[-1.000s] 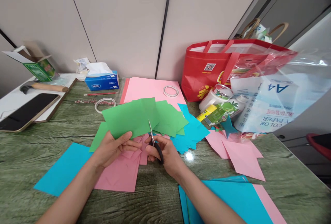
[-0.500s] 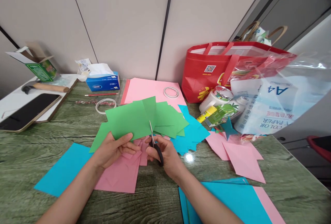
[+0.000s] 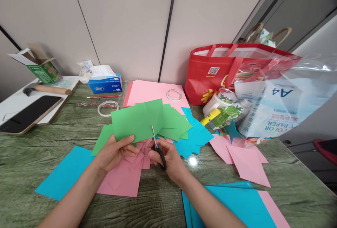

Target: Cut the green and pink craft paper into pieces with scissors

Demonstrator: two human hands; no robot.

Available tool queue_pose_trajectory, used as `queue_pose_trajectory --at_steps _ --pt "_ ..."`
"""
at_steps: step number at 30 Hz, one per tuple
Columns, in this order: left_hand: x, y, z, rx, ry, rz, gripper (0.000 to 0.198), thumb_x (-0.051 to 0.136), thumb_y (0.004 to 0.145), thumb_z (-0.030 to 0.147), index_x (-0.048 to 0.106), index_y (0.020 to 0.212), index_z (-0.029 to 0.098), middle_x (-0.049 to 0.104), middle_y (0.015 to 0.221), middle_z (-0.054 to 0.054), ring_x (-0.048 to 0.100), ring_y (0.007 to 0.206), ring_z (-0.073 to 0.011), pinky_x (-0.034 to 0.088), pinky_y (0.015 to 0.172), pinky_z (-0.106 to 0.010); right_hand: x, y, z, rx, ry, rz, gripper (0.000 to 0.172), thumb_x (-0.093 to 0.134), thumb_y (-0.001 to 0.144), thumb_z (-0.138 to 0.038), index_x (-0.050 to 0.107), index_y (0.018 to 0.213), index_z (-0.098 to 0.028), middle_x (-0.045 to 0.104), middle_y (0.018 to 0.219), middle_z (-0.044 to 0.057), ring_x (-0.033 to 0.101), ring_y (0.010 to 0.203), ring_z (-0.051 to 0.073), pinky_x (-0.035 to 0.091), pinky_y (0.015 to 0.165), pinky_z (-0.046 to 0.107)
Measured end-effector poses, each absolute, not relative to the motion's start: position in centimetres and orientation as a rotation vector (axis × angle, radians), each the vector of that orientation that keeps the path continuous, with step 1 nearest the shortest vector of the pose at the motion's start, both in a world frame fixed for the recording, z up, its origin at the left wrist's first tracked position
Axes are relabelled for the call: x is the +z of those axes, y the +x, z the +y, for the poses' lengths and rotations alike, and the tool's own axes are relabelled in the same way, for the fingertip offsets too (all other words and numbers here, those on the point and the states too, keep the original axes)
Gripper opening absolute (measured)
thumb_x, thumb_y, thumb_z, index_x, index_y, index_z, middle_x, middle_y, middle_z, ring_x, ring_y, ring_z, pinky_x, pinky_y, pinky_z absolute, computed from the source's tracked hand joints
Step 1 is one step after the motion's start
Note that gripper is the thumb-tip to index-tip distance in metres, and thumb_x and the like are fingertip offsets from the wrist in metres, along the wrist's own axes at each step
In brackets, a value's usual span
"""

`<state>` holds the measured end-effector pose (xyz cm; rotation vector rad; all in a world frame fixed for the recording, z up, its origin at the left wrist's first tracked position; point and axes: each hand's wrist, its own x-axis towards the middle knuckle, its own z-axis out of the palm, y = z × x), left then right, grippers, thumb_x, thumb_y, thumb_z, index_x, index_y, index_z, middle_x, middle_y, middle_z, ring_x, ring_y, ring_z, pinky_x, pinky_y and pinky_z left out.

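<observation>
My left hand (image 3: 119,152) pinches the lower edge of a green paper sheet (image 3: 131,121) between thumb and fingers. In my right hand (image 3: 168,156) is a pair of black-handled scissors (image 3: 161,154), blades pointing up against the right part of that sheet. More green paper pieces (image 3: 173,124) lie fanned out behind and to the right, next to cut blue pieces (image 3: 196,135). Beneath my hands are pink sheets and scraps (image 3: 121,178). A blue sheet (image 3: 68,171) rests to the left of my left forearm.
Behind stand a tissue box (image 3: 105,83), a pink paper stack (image 3: 150,92) with a tape roll (image 3: 174,95), and a red bag (image 3: 205,77). A glue stick (image 3: 210,116) is at right. A hammer (image 3: 50,89) and phone (image 3: 30,114) lie left. Blue sheets (image 3: 231,207) sit front right.
The held green sheet has shifted slightly to the right, and its right flap sits differently over the scissor blades. Both hands stay in nearly the same place.
</observation>
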<state>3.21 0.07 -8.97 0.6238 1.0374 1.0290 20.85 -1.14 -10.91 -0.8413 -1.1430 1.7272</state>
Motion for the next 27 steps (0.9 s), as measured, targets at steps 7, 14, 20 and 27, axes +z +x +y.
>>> queue_pose_trajectory --at_steps 7,14,20,27 --pt "-9.24 3.04 0.04 1.038 0.62 1.046 0.011 0.075 0.06 0.018 0.069 0.053 0.012 0.067 0.044 -0.006 0.06 0.036 -0.0126 0.049 0.036 -0.015 -10.9 20.85 -1.11 1.733 -0.863 -1.125 0.035 0.075 0.057 -0.042 0.057 0.074 -0.017 0.043 0.048 -0.008 0.036 0.04 0.006 0.027 0.041 0.02" --pt "-9.45 3.02 0.14 1.049 0.584 1.024 0.01 0.074 0.061 0.015 0.068 0.054 0.012 0.067 0.044 -0.006 0.061 0.037 -0.0129 0.05 0.039 -0.015 -11.25 20.7 -1.23 1.748 -0.84 -1.09 0.03 0.074 0.061 -0.039 0.057 0.074 -0.017 0.043 0.046 -0.008 0.036 0.039 0.006 0.028 0.041 0.02" --pt "-9.6 2.98 0.22 1.081 0.545 0.977 0.01 0.076 0.056 0.011 0.067 0.052 0.012 0.065 0.041 -0.004 0.061 0.036 -0.0128 0.05 0.037 -0.014 -11.11 20.61 -1.23 1.744 -0.852 -1.055 0.031 0.076 0.059 -0.037 0.057 0.072 -0.016 0.045 0.046 -0.008 0.037 0.039 0.005 0.028 0.04 0.019" --pt "-10.0 2.78 0.31 1.098 0.529 0.973 0.01 0.074 0.056 0.01 0.065 0.051 0.011 0.066 0.041 -0.004 0.059 0.033 -0.0111 0.048 0.034 -0.012 -11.14 20.46 -1.33 1.733 -0.859 -1.047 0.027 0.075 0.06 -0.034 0.058 0.07 -0.016 0.044 0.045 -0.008 0.037 0.037 0.005 0.028 0.039 0.018"
